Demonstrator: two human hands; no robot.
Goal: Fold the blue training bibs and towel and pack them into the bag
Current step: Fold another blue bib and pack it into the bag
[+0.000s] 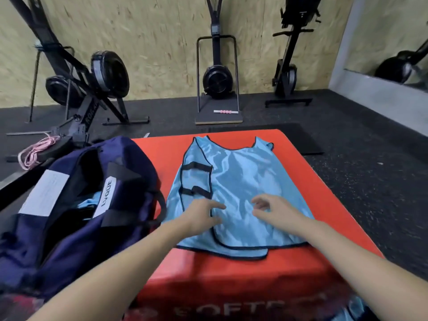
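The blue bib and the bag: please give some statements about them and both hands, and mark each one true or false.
1. The blue bib lies spread on the red box. True.
2. The bag is zipped closed. False: it is open, with blue cloth showing inside.
3. The left hand rests on the bib. True.
4. The right hand holds the bag's strap. False: it is over the bib, fingers loosely curled.
5. The bag sits to the right of the bib. False: it sits to the left.
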